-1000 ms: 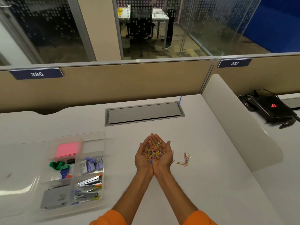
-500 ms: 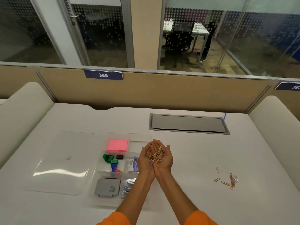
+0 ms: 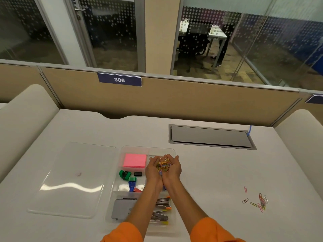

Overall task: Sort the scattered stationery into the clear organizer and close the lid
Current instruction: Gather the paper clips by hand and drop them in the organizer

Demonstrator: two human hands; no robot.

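Observation:
My left hand and my right hand are cupped side by side, palms up, carrying a heap of coloured paper clips. They hover over the top right compartment of the clear organizer. The organizer holds pink sticky notes, green and blue clips, a grey box and staplers, partly hidden by my forearms. Its clear lid lies flat on the desk to its left. Several loose paper clips lie on the desk at the right.
A grey cable hatch is set into the white desk behind the organizer. Beige partitions close off the back and both sides of the desk.
My cupped hands have carried the paper clips leftward from the loose pile to above the organizer. My head has turned left with them.

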